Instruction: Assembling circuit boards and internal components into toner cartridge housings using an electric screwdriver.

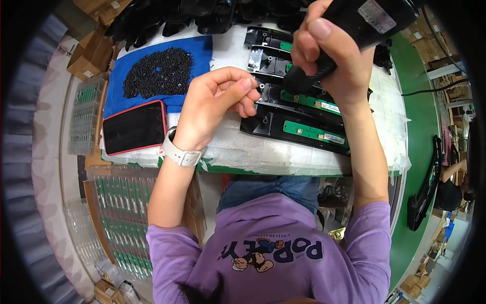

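My right hand (340, 61) is wrapped round the grip of a black power screwdriver (367, 30), its nose down over the black plastic panels (273, 124). The tool's tip cannot be made out. Left of it, my left hand (220, 96) is closed with thumb and fingertips pinched together beside the panels' left ends; whatever is between them is too small to name. The panels lie in a row, with narrow green circuit boards (310, 130) set in them. Many small black screws (159, 71) are heaped on a blue cloth (203, 53) to the left.
A red-cased phone (134, 127) lies at the table's near left. More black plastic parts (212, 20) are piled along the far edge. Clear trays of green boards (124, 213) stand below left. Another black panel (425, 187) rests on the green surface (405, 238) at right.
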